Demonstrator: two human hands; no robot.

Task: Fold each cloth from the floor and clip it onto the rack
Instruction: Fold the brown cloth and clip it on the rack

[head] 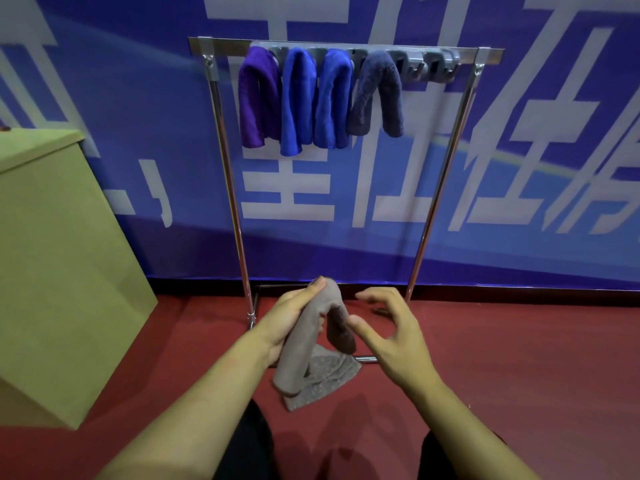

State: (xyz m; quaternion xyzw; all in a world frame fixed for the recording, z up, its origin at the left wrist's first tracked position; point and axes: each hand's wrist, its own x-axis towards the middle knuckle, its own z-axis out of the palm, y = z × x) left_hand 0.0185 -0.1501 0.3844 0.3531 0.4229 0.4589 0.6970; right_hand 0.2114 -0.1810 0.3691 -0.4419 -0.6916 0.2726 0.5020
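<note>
- Your left hand point(294, 315) is pinching the top of the folded brown cloth point(311, 344), so the fold is staying up and both halves are hanging down like a little tent.
- Your right hand point(391, 336) is hanging just beside the cloth with curled fingers and nothing in it. It looks like it is getting ready to help pinch or smooth the hanging half.
- You are holding the brown cloth low, over the red floor point(502, 358), in front of your knees. I think that is because you are finishing the fold before lifting it.
- Another gray cloth point(325, 379) is lying on the floor right under the one you are holding, so it is waiting for its turn.
- Behind your hands, the rack point(433, 209) is standing against the blue wall banner point(554, 150).
- Four cloths are hanging folded over from the gray clips at the top: a purple cloth point(258, 98), two blue cloths point(298, 102), and a dark gray cloth point(379, 95). Each one is bending at the top, the same shape you are making now.
- Empty clips point(429, 64) are sitting at the right end of the bar, so that is probably where your cloth is going.
- A green box point(59, 254) is standing well off to your left.
</note>
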